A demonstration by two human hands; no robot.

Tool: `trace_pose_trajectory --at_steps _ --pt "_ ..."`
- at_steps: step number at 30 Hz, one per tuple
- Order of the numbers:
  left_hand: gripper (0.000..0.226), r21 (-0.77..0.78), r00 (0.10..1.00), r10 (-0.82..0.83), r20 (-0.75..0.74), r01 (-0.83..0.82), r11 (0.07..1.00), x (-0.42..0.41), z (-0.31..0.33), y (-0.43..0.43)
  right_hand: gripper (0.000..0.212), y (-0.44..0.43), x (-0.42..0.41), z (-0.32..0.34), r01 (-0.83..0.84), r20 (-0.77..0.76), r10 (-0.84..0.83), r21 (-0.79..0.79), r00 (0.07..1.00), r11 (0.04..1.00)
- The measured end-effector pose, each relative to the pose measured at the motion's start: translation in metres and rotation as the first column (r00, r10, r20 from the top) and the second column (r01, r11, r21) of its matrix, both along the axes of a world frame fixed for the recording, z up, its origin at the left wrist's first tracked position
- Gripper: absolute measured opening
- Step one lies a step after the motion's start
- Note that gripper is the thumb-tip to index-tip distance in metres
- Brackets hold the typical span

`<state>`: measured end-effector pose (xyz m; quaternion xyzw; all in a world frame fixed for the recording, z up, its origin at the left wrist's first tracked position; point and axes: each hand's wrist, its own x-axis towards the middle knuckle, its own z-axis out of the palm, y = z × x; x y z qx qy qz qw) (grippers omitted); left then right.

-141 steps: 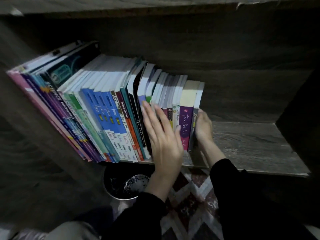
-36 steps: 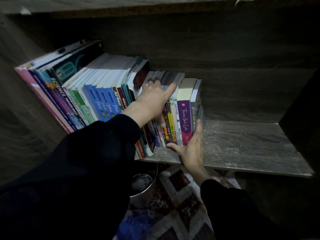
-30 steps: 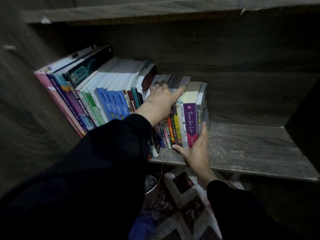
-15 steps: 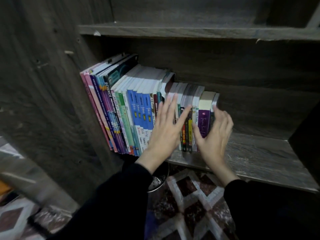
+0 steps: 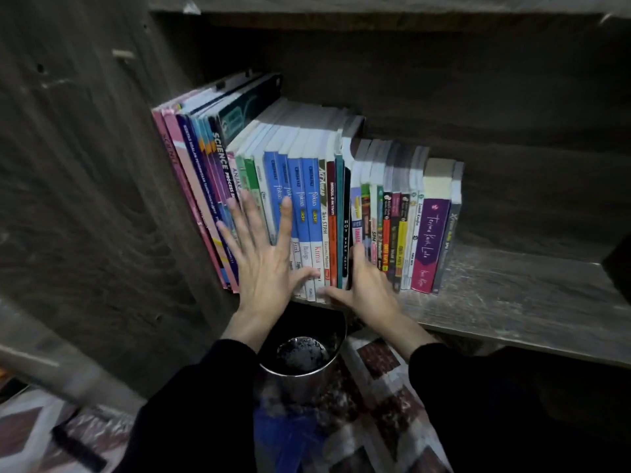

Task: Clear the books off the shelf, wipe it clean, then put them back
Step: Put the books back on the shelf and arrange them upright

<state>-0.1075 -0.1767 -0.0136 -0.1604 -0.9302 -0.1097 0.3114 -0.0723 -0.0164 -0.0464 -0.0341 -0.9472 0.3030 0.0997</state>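
With left grip [image 5: 263,268] and right grip [image 5: 368,291] flat, holding nothing, I judge unbraced books [image 5: 429,242] at 3 o'clock could topple.

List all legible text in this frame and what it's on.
"SCIENCE PROCESS": dark purple spine
"fokus", "Kimia": rightmost blue spine
"ACE AHEAD", "Teks STPM": narrow pale spine
"HOT TIPS": black spine
"Terima Kasih": wide purple spine
All other spines, including the small paperbacks and the pink books at far left, are too small or blurred to read.
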Motion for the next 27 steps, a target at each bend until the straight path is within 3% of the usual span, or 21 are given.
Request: trace_pose_trajectory --at_steps 6,14,23,27 --pt "0.143 0.099 0.998 -0.018 0.062 0.012 0.995 -0.013 -0.005 0.001 0.065 -0.012 -0.010 -0.012 0.076 -0.093 -0.078 -0.029 0.993 0.997" --pt "0.144 0.033 0.989 -0.129 0.065 0.127 0.991 -0.018 -0.008 -0.017 0.058 0.015 -0.006 -0.003 -0.173 0.003 0.173 0.063 0.985 0.983" --pt "0.147 0.119 0.998 -0.021 0.062 0.013 0.993 -0.018 -0.010 -0.015 0.057 0.013 -0.009 -0.015 -0.134 -0.075 0.133 -0.012 0.988 0.991" --pt "0.140 0.098 0.997 -0.047 0.063 0.041 0.994 -0.011 -0.009 -0.023 0.059 0.011 -0.008 -0.012 -0.107 -0.047 0.107 -0.008 0.993 0.994"
